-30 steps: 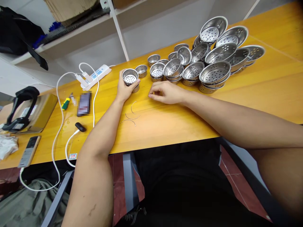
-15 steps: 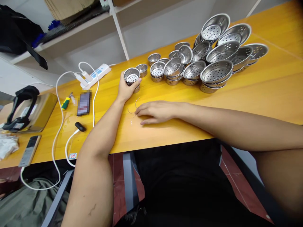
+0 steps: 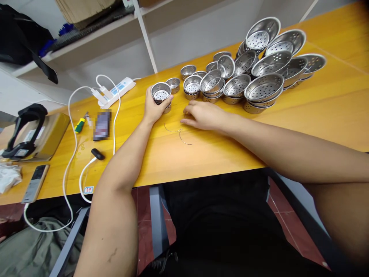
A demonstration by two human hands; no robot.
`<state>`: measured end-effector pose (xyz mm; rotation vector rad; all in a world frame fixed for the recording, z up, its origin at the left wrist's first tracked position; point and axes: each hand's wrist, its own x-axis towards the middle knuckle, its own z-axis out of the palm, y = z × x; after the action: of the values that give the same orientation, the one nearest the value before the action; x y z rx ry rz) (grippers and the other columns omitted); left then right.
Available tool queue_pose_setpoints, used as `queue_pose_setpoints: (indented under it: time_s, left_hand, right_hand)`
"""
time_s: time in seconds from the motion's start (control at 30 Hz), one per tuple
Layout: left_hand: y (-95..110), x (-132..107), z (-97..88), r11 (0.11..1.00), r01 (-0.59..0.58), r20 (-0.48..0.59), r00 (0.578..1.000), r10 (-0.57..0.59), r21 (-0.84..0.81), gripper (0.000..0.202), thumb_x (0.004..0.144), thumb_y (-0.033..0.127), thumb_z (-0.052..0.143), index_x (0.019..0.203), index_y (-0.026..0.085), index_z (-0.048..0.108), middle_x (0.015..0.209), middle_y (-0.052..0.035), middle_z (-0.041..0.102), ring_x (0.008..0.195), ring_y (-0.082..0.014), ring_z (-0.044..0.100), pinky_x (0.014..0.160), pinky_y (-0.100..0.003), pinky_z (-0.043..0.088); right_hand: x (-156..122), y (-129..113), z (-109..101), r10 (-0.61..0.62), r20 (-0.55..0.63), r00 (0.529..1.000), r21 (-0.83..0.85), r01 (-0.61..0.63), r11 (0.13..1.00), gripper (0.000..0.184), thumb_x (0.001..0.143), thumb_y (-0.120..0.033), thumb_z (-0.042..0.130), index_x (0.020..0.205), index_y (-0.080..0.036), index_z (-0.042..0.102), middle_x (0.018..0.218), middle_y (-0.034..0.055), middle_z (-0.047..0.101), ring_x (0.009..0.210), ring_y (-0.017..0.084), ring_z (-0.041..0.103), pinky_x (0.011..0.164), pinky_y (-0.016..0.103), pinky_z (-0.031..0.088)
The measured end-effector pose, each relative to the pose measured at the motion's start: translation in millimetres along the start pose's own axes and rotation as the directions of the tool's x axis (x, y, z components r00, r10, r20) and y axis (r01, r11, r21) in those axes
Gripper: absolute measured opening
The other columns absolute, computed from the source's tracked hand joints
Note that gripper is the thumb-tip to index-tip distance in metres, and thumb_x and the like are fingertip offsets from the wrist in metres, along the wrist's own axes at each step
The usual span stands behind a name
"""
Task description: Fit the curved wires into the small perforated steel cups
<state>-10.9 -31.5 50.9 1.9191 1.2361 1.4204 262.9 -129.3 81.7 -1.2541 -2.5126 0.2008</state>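
Note:
My left hand (image 3: pixel 155 108) is wrapped round a small stack of perforated metal strainer cups (image 3: pixel 161 92), its thumb across the front. The stack stands upright on the table. To its right, my right hand (image 3: pixel 201 115) is just above the tabletop, thumb and fingers curled toward each other. A piece of thin wire shows between its fingertips; how firmly it is gripped is partly hidden. More thin curved wire (image 3: pixel 186 141) lies on the wood below the hand. Another single cup (image 3: pixel 173 85) stands right behind the held stack.
Several stacks of perforated metal cups (image 3: pixel 211 82) and wider bowls (image 3: pixel 263 88) stand at the back right. A power strip (image 3: pixel 122 89) with white cables, a phone (image 3: pixel 102 125), a green-yellow screwdriver (image 3: pixel 80 125) and a cardboard box (image 3: pixel 54 134) are on the left.
My right hand has moved right and toward the cups, its fingers curling. The thin wire has shifted right and lies differently. My left hand and its stack have stayed in place.

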Motion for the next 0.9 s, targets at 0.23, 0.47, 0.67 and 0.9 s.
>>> queue_pose_setpoints:
  time_s: [0.23, 0.47, 0.67, 0.9]
  left_hand:
    - [2.7, 1.0, -3.8, 0.989, -0.089, -0.069, 0.993, 0.098, 0.115, 0.085, 0.092, 0.097, 0.086, 0.137, 0.029, 0.063, 0.140, -0.0077, 0.074, 0.150, -0.0251, 0.069, 0.137, -0.049, 0.054]
    - [-24.3, 11.5, -7.4, 0.954, -0.206, 0.051, 0.979, 0.200, 0.217, 0.086, 0.099, 0.110, 0.059, 0.135, 0.032, 0.060, 0.125, -0.0081, 0.076, 0.155, -0.0233, 0.057, 0.136, -0.057, 0.041]
    - [-21.2, 9.3, -0.8, 0.964, -0.203, -0.045, 0.976, 0.214, 0.172, 0.093, 0.088, 0.113, 0.068, 0.129, 0.030, 0.063, 0.130, -0.0075, 0.071, 0.145, -0.0255, 0.064, 0.133, -0.057, 0.053]
    - [-18.5, 7.8, 1.2, 0.973, -0.215, -0.117, 0.968, 0.223, 0.079, 0.089, 0.080, 0.106, 0.087, 0.129, 0.034, 0.067, 0.134, -0.0095, 0.071, 0.136, -0.0313, 0.072, 0.126, -0.060, 0.062]
  right_hand:
    - [5.0, -6.1, -16.6, -0.010, 0.163, 0.987, 0.008, 0.008, 1.000, 0.012, 0.098, -0.013, 0.079, 0.091, -0.023, 0.080, 0.101, 0.0108, 0.086, 0.084, 0.027, 0.074, 0.075, 0.039, 0.050]
    - [-3.1, -18.2, -53.2, 0.135, 0.521, 0.843, -0.149, -0.066, 0.987, 0.012, 0.096, -0.013, 0.079, 0.097, -0.020, 0.089, 0.095, 0.0068, 0.087, 0.080, 0.026, 0.072, 0.068, 0.039, 0.043]
    - [-8.6, -36.2, -61.7, 0.167, 0.519, 0.838, -0.246, -0.041, 0.968, 0.015, 0.101, -0.020, 0.082, 0.112, -0.017, 0.092, 0.114, 0.0143, 0.088, 0.100, 0.030, 0.079, 0.071, 0.038, 0.045]
    - [-3.8, -23.5, -56.1, 0.131, 0.385, 0.914, -0.129, -0.087, 0.988, 0.020, 0.109, -0.017, 0.072, 0.123, -0.014, 0.085, 0.115, 0.0145, 0.089, 0.099, 0.030, 0.080, 0.079, 0.038, 0.048]
